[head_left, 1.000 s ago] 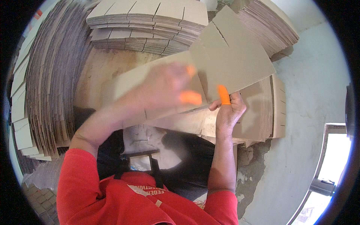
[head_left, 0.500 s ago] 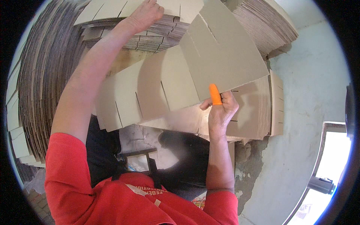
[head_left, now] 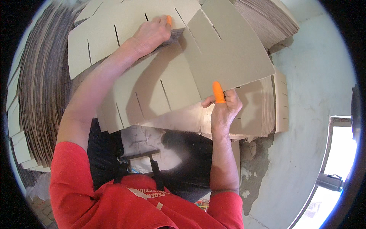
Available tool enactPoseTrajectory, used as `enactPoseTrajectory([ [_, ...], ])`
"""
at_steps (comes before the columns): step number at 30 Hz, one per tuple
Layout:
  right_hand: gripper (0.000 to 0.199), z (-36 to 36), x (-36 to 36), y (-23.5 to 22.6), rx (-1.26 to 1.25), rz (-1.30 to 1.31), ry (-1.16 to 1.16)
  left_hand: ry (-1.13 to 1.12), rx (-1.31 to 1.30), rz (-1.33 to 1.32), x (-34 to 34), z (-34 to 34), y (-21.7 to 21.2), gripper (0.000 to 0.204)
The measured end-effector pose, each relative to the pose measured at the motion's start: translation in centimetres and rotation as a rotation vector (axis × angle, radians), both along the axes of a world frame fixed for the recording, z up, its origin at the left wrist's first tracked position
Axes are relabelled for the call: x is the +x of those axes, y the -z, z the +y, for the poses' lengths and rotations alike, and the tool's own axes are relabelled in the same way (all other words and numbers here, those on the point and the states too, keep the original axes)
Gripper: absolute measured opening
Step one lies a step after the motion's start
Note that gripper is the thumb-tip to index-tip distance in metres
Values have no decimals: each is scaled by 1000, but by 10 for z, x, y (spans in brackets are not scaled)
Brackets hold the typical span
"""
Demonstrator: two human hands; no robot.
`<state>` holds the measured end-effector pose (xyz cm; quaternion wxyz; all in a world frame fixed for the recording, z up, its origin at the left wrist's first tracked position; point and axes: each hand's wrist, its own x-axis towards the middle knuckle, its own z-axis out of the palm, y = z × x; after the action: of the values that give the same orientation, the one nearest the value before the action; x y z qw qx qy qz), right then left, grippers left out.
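My right hand [head_left: 225,113], an orange finger cot on one finger, grips the lower edge of a grey-beige slotted cardboard sheet [head_left: 234,49] that stands tilted up. This panel meets a paler slotted cardboard panel [head_left: 175,84] lying in front of me; I cannot tell whether they are one folded piece. At the upper left, my left hand [head_left: 152,36] is closed on another slotted cardboard sheet [head_left: 103,38], its fingertips partly hidden and an orange cot showing on one. That sheet slants over a cardboard stack [head_left: 173,38].
A tall, curving stack of cardboard [head_left: 45,87] rises on the left. More stacked sheets [head_left: 267,19] lie at the far right, and another pile [head_left: 255,107] is beside my right hand. The pale, peeling wall [head_left: 301,91] and a bright window [head_left: 335,152] are to the right.
My left hand has come nearer and slightly right, and a slotted sheet now slants down from the far stack with it. My right hand and its sheet have barely moved.
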<state>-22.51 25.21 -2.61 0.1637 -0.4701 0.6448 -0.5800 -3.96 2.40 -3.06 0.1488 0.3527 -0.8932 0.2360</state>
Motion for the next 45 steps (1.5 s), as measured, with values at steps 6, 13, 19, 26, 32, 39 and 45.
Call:
enactPoseTrajectory([
  [6,14,0,1,-3,16,36,-48,25,-126,15,1,9,-2,33],
  [13,14,-5,-6,-3,128,-71,-34,427,-162,14,-9,78,0,29],
  [19,4,-1,-7,-17,115,60,-1,398,-10,-103,-10,129,-5,32],
  [26,10,3,2,-21,80,69,58,563,230,161,-8,180,0,39],
  [32,12,8,6,-24,60,-6,70,214,60,569,8,44,-16,54],
  [39,12,5,-3,-9,11,82,62,-36,-163,79,43,-107,30,34],
  [45,13,4,-4,-11,27,86,84,-34,32,-15,29,-95,7,28],
])
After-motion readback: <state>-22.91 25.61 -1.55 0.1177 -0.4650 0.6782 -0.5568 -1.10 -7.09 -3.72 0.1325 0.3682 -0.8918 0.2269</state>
